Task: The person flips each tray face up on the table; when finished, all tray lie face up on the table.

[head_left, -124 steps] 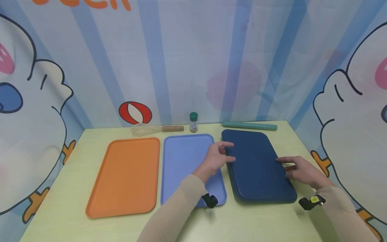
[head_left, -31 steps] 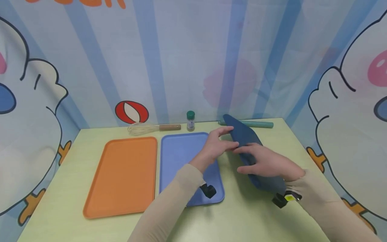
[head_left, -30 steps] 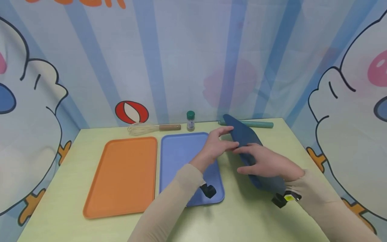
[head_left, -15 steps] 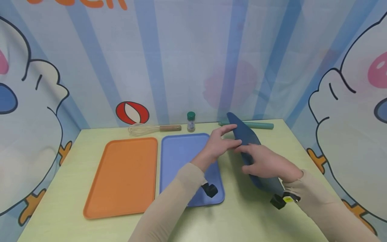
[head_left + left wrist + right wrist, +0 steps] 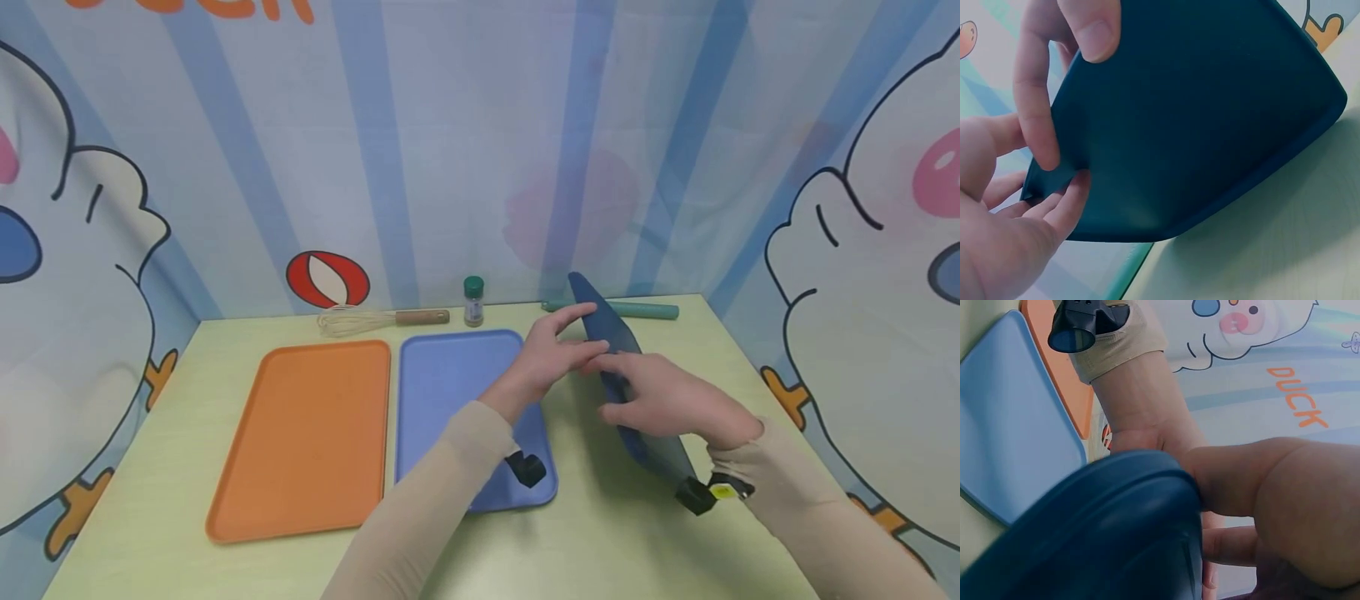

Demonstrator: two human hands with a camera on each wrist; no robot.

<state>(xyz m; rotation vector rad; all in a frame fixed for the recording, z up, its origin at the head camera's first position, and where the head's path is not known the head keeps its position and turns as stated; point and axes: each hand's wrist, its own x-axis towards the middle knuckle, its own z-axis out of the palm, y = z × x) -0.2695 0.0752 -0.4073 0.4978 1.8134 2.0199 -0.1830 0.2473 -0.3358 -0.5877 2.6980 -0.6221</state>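
Observation:
A dark blue tray [image 5: 656, 454] is tilted steeply on edge at the table's right side, its face seen large in the left wrist view. My left hand [image 5: 547, 354] pinches its upper edge, fingers on one face. Close beside it, my right hand [image 5: 667, 396] grips the same edge; its thumb [image 5: 1096, 37] lies on the tray's face in the left wrist view. In the right wrist view the tray's rim [image 5: 1147, 469] looks stepped; I cannot tell whether several trays are stacked. The far fingers of my right hand are partly hidden.
A light blue tray [image 5: 457, 375] lies left of the hands, partly under my left forearm, with an orange tray [image 5: 307, 442] further left. Along the back edge lie a whisk [image 5: 382, 319], a green-capped spice jar [image 5: 473, 302] and a teal rod [image 5: 645, 310]. A printed cloth [image 5: 480, 150] hangs behind.
The dark blue tray lay flat about four seconds ago and now stands tilted. My right hand came across from its right side to the left hand. Lately both hands and tray shifted slightly right, steeper.

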